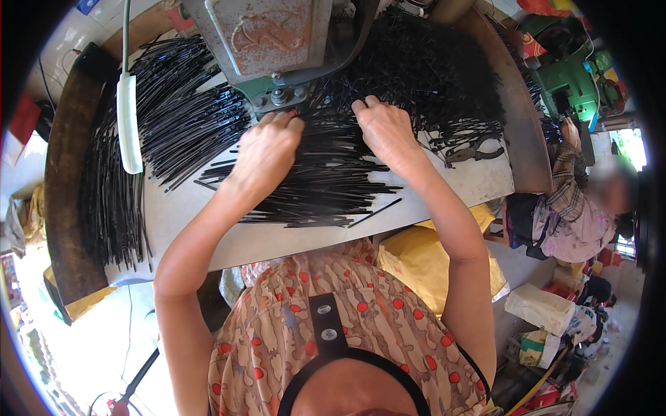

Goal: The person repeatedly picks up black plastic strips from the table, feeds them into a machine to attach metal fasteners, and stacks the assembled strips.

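Note:
My left hand (269, 149) is closed, fingertips right at the metal working head (279, 98) of a press-like machine (260, 41). A small red spot shows by its fingers; what they pinch is hidden. My right hand (383, 130) is curled closed over thin black rods to the right of that head. I cannot make out what lies in its grip. Between and below both hands spreads a loose pile of black rods (319, 191), mostly lying crosswise.
More black rods (187, 118) lie bundled at left, with a tangled heap (430, 69) at back right. Pliers (475, 150) rest on the pale tabletop (485, 179). A white lamp (129, 125) hangs at left. Another person (572, 215) sits by a green machine (569, 90) at right.

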Demonstrator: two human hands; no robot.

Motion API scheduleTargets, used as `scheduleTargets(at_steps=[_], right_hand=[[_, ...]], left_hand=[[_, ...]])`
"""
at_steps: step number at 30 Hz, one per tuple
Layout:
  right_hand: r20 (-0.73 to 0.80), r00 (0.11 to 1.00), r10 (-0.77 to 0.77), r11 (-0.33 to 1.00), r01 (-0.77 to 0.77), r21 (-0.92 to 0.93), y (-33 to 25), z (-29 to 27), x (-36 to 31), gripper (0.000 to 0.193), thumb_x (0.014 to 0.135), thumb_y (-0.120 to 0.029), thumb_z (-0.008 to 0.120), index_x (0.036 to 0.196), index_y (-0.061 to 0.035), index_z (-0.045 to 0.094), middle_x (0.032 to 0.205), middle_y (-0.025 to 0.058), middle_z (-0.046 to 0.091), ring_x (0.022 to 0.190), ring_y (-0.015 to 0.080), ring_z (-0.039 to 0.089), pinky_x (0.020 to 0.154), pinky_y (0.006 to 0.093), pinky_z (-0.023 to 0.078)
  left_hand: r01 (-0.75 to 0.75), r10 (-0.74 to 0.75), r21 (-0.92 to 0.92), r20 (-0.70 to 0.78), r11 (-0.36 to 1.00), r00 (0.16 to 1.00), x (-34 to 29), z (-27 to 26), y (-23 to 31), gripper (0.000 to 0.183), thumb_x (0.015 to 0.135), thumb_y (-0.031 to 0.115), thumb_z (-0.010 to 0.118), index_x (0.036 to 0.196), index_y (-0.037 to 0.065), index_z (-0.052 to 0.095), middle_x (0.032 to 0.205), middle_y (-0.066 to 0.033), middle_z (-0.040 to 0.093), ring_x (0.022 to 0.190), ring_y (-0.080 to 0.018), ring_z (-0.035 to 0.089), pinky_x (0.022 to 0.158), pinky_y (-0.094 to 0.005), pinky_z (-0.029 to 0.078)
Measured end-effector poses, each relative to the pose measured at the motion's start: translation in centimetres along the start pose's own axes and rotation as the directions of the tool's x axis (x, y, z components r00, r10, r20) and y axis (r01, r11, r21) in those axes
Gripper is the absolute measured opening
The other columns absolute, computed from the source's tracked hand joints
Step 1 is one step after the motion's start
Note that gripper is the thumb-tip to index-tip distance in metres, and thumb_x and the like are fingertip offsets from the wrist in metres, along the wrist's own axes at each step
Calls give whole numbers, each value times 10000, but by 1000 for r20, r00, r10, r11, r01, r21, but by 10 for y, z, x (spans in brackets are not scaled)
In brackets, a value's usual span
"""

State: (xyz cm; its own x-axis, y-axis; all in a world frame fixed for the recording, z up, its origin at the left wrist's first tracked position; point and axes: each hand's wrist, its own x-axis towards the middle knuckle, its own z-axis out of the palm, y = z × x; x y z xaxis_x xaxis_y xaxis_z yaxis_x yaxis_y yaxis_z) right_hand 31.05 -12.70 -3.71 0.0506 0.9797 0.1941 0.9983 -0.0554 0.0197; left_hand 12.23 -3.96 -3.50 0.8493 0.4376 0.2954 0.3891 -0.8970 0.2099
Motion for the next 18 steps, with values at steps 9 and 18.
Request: scheduleTargets(at_steps=[9,18], right_hand=[[46,998,44,997,-47,61,5,-10,-4,129,669,25,520,797,31,536,797,171,533,712,294,591,589,376,495],[-64,996,63,932,-35,361,-10,-22,6,116,753,-39,513,836,10,578,801,162,557,670,318,582,619,393,480]], left_hand=[[-25,21,-181,-25,983,999,9,21,-13,118,697,17,582,814,11,580,812,-114,521,793,-298,532,689,-389,440],[61,-90,-189,-146,980,985,-6,-20,-1,158,726,70,617,883,59,629,716,-115,550,657,-271,548,582,-337,440]])
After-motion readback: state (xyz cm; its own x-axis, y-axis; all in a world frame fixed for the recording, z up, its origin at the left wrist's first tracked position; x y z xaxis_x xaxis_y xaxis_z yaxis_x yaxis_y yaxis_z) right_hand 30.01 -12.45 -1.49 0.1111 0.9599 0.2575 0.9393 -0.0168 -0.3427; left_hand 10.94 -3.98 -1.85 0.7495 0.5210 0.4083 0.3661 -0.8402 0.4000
